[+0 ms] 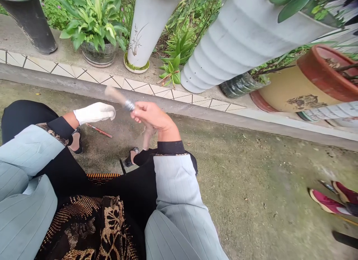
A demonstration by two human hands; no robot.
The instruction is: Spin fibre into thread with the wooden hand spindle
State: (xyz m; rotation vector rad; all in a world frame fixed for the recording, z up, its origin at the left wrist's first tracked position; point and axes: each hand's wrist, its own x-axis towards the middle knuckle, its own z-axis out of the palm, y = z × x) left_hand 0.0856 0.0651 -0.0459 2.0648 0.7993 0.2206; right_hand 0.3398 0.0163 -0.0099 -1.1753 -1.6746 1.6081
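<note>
My right hand (152, 114) is bare and closed around a tool (119, 97) with a silver band just past my thumb. The tool's pale end points up and left, blurred by motion, so I cannot tell its kind. Below the same hand hangs a pale, smeared strip (146, 137); whether it belongs to the tool is unclear. A white glove covers my left hand (96, 112), whose fingers are curled together with nothing seen in them. Beneath that hand, a thin red stick (99, 130) with worn paint lies on the concrete.
A low tiled ledge (112, 81) runs across in front, bearing a leafy potted plant (97, 53), a tall white pot (147, 32), a large ribbed white planter (223, 43) and a tan pot (296, 84). Another person's red shoes (326, 202) are at right.
</note>
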